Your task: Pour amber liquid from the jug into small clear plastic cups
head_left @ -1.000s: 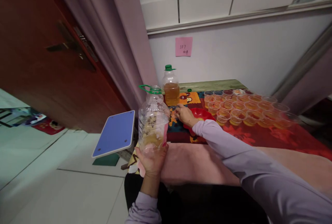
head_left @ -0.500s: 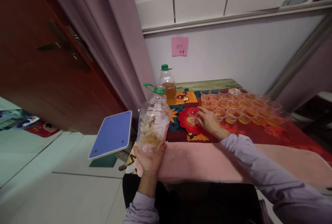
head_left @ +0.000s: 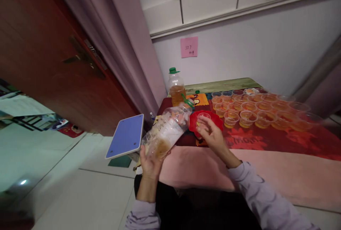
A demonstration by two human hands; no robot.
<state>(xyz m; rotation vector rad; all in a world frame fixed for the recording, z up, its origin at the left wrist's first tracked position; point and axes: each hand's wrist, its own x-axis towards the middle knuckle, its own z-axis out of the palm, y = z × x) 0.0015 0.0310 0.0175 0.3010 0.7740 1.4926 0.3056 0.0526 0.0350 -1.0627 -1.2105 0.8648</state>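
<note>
My left hand (head_left: 151, 162) grips the base of a big clear plastic bottle (head_left: 167, 130), which leans to the right with its uncapped, green-ringed mouth near a red scalloped plate (head_left: 218, 121). A little amber liquid lies at the bottle's bottom. On the plate stands a clear plastic cup (head_left: 204, 115); whether it holds liquid I cannot tell. Just in front of it is my right hand (head_left: 211, 136), its fingers loosely bent and apart, partly covering the plate and holding nothing visible.
Rows of plastic cups with amber liquid (head_left: 249, 118) cover the table's right side. A second green-capped bottle (head_left: 177, 89), partly filled, stands at the back left, and a loose green cap (head_left: 197, 92) lies near it. A blue-topped stool (head_left: 125, 136) is left of the table.
The bottle in my left hand has tipped from nearly upright over to the right, its mouth now lower and nearer the plate. My right hand has come off the cup and drawn back slightly.
</note>
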